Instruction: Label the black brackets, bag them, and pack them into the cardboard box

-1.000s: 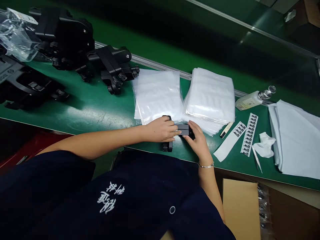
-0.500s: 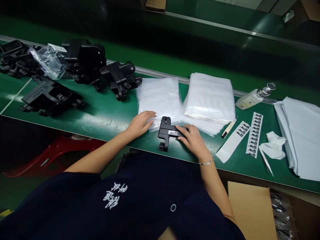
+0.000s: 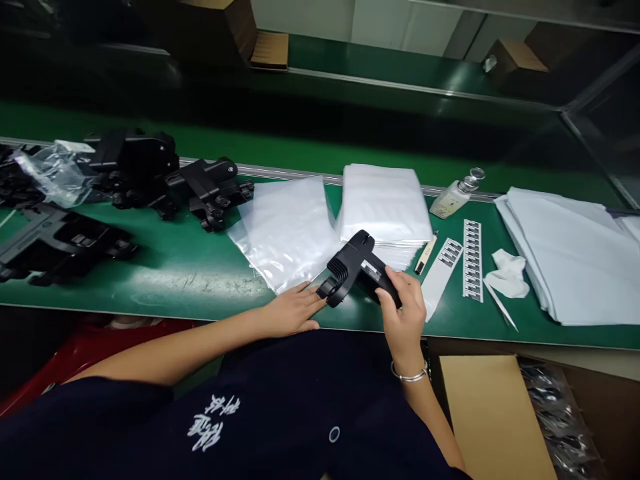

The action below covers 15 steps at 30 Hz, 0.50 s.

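My right hand (image 3: 407,313) is closed on one end of a black plastic bracket (image 3: 361,268), a T-shaped part with a small white label, held tilted above the table. Flat and with its fingers stretched out, my left hand (image 3: 293,312) lies at the front edge of the clear plastic bags (image 3: 290,227). Its fingertips reach to just under the bracket's ribbed end; whether they touch it I cannot tell. Behind the bracket stands a thick stack of clear bags (image 3: 383,200).
More black brackets (image 3: 213,190) and a larger grey-black part (image 3: 60,243) lie left. To the right are a cutter (image 3: 427,253), label strips (image 3: 473,260), a glass bottle (image 3: 456,197), tweezers (image 3: 501,307), crumpled tissue (image 3: 507,273) and folded white sheets (image 3: 575,253). Below is an open carton (image 3: 493,407).
My right hand has raised and turned the bracket, so its ribbed side now shows. My left hand has come nearer to it, down along the bags' front edge. The loose bags are skewed, and the view has shifted.
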### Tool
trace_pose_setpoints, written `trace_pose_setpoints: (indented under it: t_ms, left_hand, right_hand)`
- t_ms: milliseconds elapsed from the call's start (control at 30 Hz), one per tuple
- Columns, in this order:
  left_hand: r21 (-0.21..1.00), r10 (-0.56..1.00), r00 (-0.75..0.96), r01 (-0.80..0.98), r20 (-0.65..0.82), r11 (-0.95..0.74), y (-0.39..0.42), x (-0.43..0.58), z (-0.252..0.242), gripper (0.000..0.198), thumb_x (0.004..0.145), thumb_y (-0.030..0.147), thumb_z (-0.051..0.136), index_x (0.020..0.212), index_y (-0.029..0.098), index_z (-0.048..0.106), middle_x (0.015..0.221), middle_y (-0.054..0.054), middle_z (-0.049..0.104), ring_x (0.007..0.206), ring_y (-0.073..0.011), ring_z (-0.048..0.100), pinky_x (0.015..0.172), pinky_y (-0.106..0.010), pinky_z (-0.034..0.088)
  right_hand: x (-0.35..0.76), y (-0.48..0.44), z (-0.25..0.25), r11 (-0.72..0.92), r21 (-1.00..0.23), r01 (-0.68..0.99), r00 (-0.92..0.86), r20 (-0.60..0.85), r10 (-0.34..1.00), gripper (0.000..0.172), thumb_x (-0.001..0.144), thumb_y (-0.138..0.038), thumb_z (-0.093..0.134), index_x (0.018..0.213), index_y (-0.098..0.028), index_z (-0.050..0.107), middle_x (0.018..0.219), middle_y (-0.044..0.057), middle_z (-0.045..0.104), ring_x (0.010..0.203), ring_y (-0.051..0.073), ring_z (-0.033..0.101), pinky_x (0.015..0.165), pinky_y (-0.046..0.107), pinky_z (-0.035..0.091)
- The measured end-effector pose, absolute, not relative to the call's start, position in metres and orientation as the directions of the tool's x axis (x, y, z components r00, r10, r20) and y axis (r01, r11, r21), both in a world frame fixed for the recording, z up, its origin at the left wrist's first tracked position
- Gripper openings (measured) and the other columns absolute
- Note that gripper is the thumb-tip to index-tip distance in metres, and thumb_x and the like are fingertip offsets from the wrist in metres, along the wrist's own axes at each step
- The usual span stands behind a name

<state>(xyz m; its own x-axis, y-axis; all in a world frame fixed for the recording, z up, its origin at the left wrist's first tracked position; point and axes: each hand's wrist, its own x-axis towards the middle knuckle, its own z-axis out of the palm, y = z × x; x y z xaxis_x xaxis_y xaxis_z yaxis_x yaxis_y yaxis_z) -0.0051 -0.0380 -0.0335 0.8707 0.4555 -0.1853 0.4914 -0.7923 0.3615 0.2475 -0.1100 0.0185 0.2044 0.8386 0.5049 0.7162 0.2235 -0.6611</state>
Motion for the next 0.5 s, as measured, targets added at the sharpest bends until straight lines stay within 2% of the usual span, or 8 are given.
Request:
trace_pose_setpoints:
  t_ms: [67,133,233,300,333,433,500]
  left_hand:
    - [0.342,0.475,0.865,0.501,-0.161,-0.795,-0.041,0.001,-0.034,0.060,0.098,0.050,0.041,0.148,0.017,0.040,0.149,-0.015,0.048,0.141,-0.0311,0.040,0.119,-0.049,0.025]
    - [0.310,0.520,0.841,0.539,-0.150,-0.783,-0.042,0.009,-0.035,0.062,0.098,0.052,0.041,0.148,0.014,0.040,0.151,-0.018,0.045,0.143,-0.0326,0.036,0.119,-0.049,0.024]
    - [0.371,0.370,0.918,0.395,-0.141,-0.840,-0.047,0.017,-0.037,0.069,0.097,0.053,0.044,0.152,0.014,0.032,0.155,-0.017,0.038,0.144,-0.0305,0.036,0.118,-0.045,0.028]
    - [0.419,0.290,0.950,0.312,-0.117,-0.853,-0.049,0.019,-0.038,0.064,0.098,0.050,0.040,0.153,0.018,0.030,0.156,-0.014,0.038,0.143,-0.0276,0.039,0.117,-0.042,0.030]
    - [0.411,0.333,0.936,0.349,-0.112,-0.842,-0.049,0.019,-0.038,0.061,0.099,0.048,0.039,0.152,0.019,0.032,0.156,-0.013,0.039,0.143,-0.0275,0.039,0.117,-0.043,0.029]
    - [0.296,0.613,0.779,0.621,-0.133,-0.725,-0.050,0.022,-0.041,0.060,0.099,0.048,0.040,0.149,0.015,0.037,0.154,-0.018,0.040,0.144,-0.0339,0.035,0.118,-0.052,0.025]
    - [0.273,0.604,0.779,0.625,-0.169,-0.731,-0.053,0.025,-0.044,0.068,0.096,0.051,0.045,0.150,0.011,0.034,0.153,-0.021,0.040,0.144,-0.0359,0.035,0.117,-0.053,0.025]
  right_hand:
    - [0.250,-0.113,0.031,0.151,-0.737,0.658,0.285,0.430,0.857,0.035,0.094,-0.031,0.059,0.129,-0.028,0.063,0.109,0.009,0.065,0.102,0.024,0.064,0.088,0.041,0.055]
    - [0.252,-0.114,0.043,0.108,-0.762,0.639,0.318,0.389,0.865,0.032,0.094,-0.034,0.059,0.125,-0.026,0.066,0.109,0.008,0.068,0.101,0.024,0.066,0.088,0.040,0.055]
    - [0.254,-0.115,0.056,0.061,-0.763,0.644,0.338,0.355,0.872,0.033,0.093,-0.038,0.059,0.124,-0.025,0.066,0.110,0.008,0.070,0.102,0.024,0.066,0.088,0.040,0.056]
    - [0.256,-0.115,0.059,0.026,-0.768,0.639,0.356,0.327,0.875,0.034,0.093,-0.040,0.059,0.123,-0.025,0.066,0.111,0.008,0.070,0.102,0.024,0.067,0.086,0.039,0.056]
    - [0.258,-0.116,0.060,0.009,-0.774,0.634,0.366,0.310,0.877,0.035,0.093,-0.041,0.059,0.123,-0.025,0.066,0.112,0.008,0.071,0.103,0.025,0.067,0.085,0.039,0.056]
    - [0.262,-0.117,0.061,-0.033,-0.788,0.614,0.383,0.261,0.886,0.034,0.092,-0.042,0.059,0.121,-0.025,0.068,0.115,0.008,0.071,0.106,0.025,0.067,0.085,0.039,0.055]
    - [0.263,-0.117,0.061,-0.047,-0.793,0.607,0.385,0.242,0.890,0.033,0.092,-0.042,0.060,0.120,-0.026,0.068,0.117,0.008,0.071,0.107,0.026,0.066,0.086,0.039,0.055]
